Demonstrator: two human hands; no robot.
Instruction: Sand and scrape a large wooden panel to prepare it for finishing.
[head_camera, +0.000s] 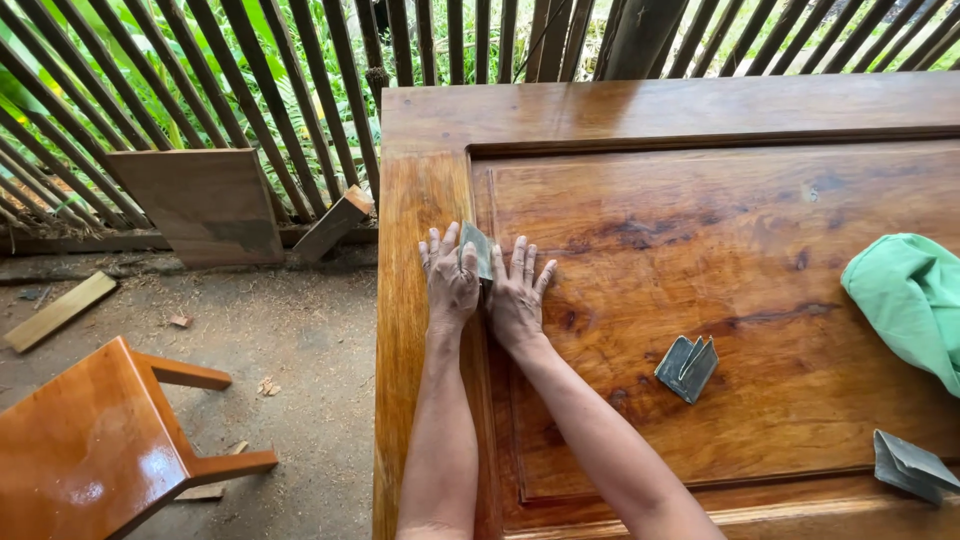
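Head view: a varnished wooden door panel (700, 300) lies flat and serves as the landmark. At the left edge of its recessed field, along the groove beside the raised frame, the left hand (450, 285) and the right hand (517, 295) lie side by side, palms down, fingers spread. Between them they press a folded piece of grey sandpaper (478, 250) against the wood; the left thumb and fingers rest on it, and the right hand touches its other edge.

Further right on the panel, near its middle, a second folded sandpaper piece (687, 368) stands open like a small tent, well apart from the hands. A third folded sheet (912, 467) lies near the panel's lower right corner. A green cloth (905, 300) is bunched at the right edge.

Left of the panel, on the dusty ground, stands an orange wooden stool (95, 440). A board (205, 205) leans against the slatted fence (200, 90) beyond it.
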